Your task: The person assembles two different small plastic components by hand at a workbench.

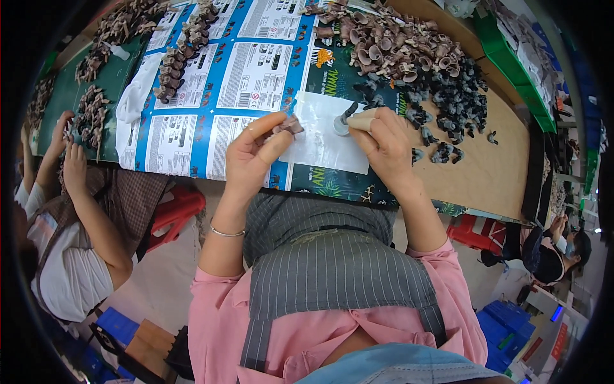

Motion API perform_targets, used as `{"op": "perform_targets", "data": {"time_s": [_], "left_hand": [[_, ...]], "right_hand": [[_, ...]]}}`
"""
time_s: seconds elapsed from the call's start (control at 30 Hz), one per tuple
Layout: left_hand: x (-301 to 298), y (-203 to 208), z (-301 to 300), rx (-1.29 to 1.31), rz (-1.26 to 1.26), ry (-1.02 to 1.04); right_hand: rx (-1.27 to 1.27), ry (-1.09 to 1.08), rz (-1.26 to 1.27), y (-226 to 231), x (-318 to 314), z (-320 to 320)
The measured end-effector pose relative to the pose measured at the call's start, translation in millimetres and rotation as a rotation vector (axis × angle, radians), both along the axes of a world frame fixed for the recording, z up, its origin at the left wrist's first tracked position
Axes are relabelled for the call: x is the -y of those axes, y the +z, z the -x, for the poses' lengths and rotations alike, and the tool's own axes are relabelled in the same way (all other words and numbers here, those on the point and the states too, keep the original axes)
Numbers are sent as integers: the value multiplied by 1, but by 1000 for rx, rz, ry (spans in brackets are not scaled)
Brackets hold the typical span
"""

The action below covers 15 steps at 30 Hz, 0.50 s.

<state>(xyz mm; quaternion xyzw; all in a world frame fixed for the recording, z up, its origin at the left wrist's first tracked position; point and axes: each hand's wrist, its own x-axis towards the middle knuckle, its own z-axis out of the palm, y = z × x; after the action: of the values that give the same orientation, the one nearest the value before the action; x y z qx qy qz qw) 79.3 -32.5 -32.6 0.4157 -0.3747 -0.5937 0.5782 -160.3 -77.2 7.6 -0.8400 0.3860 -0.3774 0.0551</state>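
Observation:
My left hand [246, 153] is closed, pinching a small brownish-pink plastic toy part [288, 125] above the left edge of a white sheet [320, 153]. My right hand [388, 148] is also closed, its fingertips together at a small translucent pot [340, 126] on that sheet. A dark grey toy part [351, 110] slants up at the pot's rim, against these fingertips. The fingers partly hide where part and pot meet.
Brownish hollow toy parts [409, 48] are heaped at the back, with black-grey parts [448, 96] in front. A row of joined pieces [176, 64] lies on printed sheets [252, 77]. A green bin [518, 77] stands far right. A co-worker's hands [71, 150] work at the left.

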Motion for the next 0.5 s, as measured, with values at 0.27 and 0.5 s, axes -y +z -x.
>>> {"op": "perform_targets", "data": {"time_s": [0.27,0.5], "left_hand": [[5,6,29,54,31,-77],[9,6,39,48,-4,-103]], "right_hand": [[115,-80,-151,-7,-3,5],[359,-69,-300,-12,-7,8]]}}
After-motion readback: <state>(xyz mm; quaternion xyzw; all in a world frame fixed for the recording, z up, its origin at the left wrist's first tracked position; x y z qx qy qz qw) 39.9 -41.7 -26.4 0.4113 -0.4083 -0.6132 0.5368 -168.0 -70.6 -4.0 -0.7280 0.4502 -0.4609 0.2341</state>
